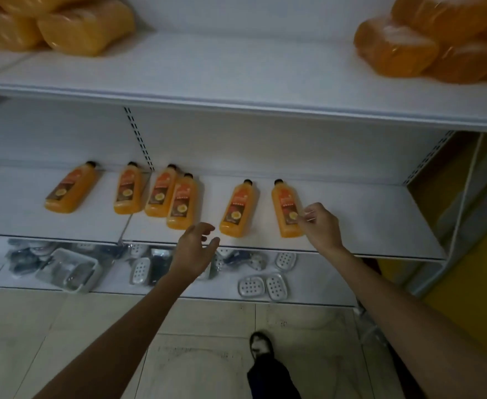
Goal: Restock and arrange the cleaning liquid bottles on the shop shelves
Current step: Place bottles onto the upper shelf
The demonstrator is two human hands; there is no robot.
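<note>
- Six orange bottles (pixel 183 203) with dark caps sat in a loose row on the middle shelf (pixel 366 220), caps toward the back wall. I could not tell whether they stood or lay flat.
- The right hand (pixel 320 226) reached forward on a straight bare arm to the rightmost bottle (pixel 286 208). Its fingers (pixel 308 214) were curled, with the tips at the lower right edge of that bottle. Whether they truly gripped it or only touched it could not be told.
- The left hand (pixel 196 246) was stretched out over the shelf's front edge, between the fourth and fifth bottles from the left. Its fingers were loosely spread, the thumb apart, and it held nothing.
- The third and fourth bottles were pressed close together; the others stood apart.
- Orange wrapped packs (pixel 87 27) were piled at both ends of the upper shelf (pixel 236 76).
- On the lower shelf (pixel 317 283) lay clear soap dishes (pixel 276 286) and a clear tray (pixel 69 269).
- A dark shoe (pixel 261 345) stood on the tiled floor (pixel 64 326) below.
</note>
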